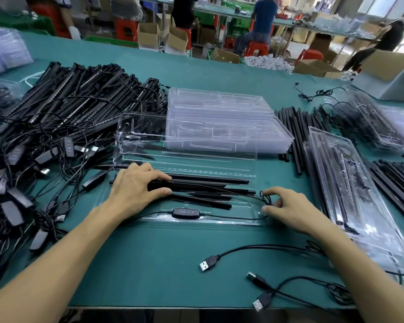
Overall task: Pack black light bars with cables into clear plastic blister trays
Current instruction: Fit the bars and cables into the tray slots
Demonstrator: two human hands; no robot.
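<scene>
Head view: on the green table point(149, 264), an open clear blister tray point(196, 223) lies straight ahead at 12 o'clock, its lid folded back toward a stack of empty trays point(219, 106) farther out. Several black light bars point(208, 183) lie lengthwise in the tray's base. The left hand point(135, 185) rests over their left ends, fingers nearly straight and spread, index finger and thumb lying along either side of the bundle, pressing rather than clasping. At about 1 o'clock the right hand point(287, 206) has its fingers curled, thumb and forefinger closed on a small coil of the cable point(266, 197) at the tray's right end. From there the cable runs back along the near channel to the inline controller point(183, 212), which sits in its pocket. A heap of bars with tangled leads point(68, 108) fills 10 o'clock. A closed, filled tray point(350, 183) lies at 3 o'clock, with loose USB plugs point(208, 264) at 5 o'clock.
</scene>
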